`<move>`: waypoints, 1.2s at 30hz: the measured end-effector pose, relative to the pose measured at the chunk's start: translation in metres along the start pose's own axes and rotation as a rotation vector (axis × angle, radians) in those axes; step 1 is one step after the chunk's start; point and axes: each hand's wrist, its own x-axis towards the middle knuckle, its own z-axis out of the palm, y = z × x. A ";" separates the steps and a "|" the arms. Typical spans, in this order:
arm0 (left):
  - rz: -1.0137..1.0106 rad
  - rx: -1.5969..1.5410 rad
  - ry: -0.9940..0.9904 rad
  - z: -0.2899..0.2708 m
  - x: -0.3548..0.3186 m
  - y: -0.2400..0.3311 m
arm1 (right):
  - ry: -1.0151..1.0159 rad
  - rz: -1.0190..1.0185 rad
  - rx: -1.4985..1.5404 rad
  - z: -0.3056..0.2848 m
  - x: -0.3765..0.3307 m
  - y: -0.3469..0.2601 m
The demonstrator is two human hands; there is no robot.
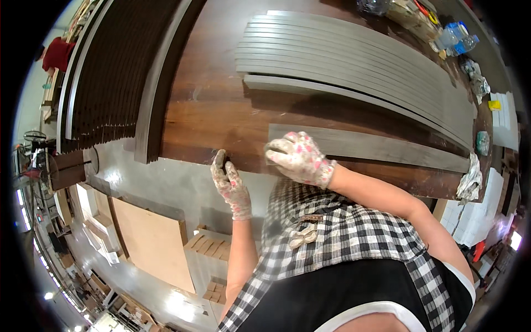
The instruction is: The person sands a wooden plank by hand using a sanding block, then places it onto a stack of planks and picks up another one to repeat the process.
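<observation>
While pressed on the grey strip [376,146], the right hand [298,157].

On the table [221,105] a single plank [376,146] lies along the near edge, the right hand [298,157] pressing on its left end and the left hand [229,182] just left of that, at the table's edge. Behind the plank sits a stack of planks [354,61], with bottles [456,36] behind its right end and a rag [470,180] on the table's near right corner. Left of the table runs a row of slats [110,72], and below them a board [152,243] lies on the floor with wood blocks [210,249] to its right.
</observation>
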 end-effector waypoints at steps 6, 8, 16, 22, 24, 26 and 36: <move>0.022 0.006 -0.124 0.003 -0.006 0.005 | 0.060 0.017 -0.055 -0.014 -0.007 -0.015; -0.003 0.004 -0.137 0.005 -0.006 0.004 | 0.017 0.017 -0.046 -0.009 -0.001 -0.014; 0.109 0.072 -0.174 0.005 -0.003 0.006 | -0.008 0.122 -0.108 -0.027 -0.054 -0.009; 0.130 0.060 -0.266 0.051 -0.018 0.026 | 0.179 0.063 -0.122 -0.016 -0.050 0.017; 0.121 0.057 -0.303 0.061 -0.024 0.027 | 0.188 0.071 -0.099 -0.027 -0.073 0.028; 0.162 0.105 -0.343 0.069 -0.029 0.023 | 0.198 0.195 -0.219 -0.051 -0.114 0.027; 0.726 0.201 -0.758 0.174 -0.044 0.030 | 0.458 0.602 -0.331 -0.080 -0.214 0.020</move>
